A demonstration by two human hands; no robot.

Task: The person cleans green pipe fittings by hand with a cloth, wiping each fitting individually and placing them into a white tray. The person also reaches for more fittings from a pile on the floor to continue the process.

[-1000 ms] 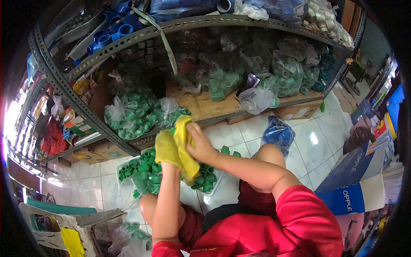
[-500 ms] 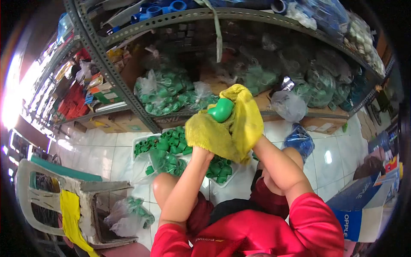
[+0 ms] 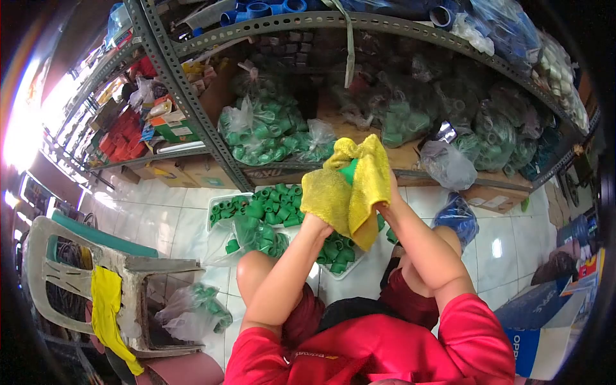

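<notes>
Both hands are wrapped in a yellow cloth (image 3: 330,200), held in front of me above the floor. A green pipe elbow (image 3: 348,171) shows between the folds, mostly covered. My left hand (image 3: 319,224) grips the cloth from the left, its fingers hidden beneath it. On the other side, my right hand (image 3: 393,192) is closed on the cloth, also largely covered. Below them a white tray (image 3: 339,276) on the floor holds many green pipe fittings (image 3: 276,204). A clear plastic bag (image 3: 221,247) with more green fittings lies over the tray's near left part.
A metal shelf (image 3: 186,102) ahead carries bags of green fittings (image 3: 263,131), with blue fittings (image 3: 256,11) higher up. At left stands a worn plastic chair (image 3: 135,276) with a yellow strip of cloth (image 3: 106,308). A blue bag (image 3: 457,218) and an OPPLE box (image 3: 536,340) are at right.
The cloth has folded over the green elbow, which was largely exposed before. My hands have turned and drawn closer together, and the view has shifted slightly.
</notes>
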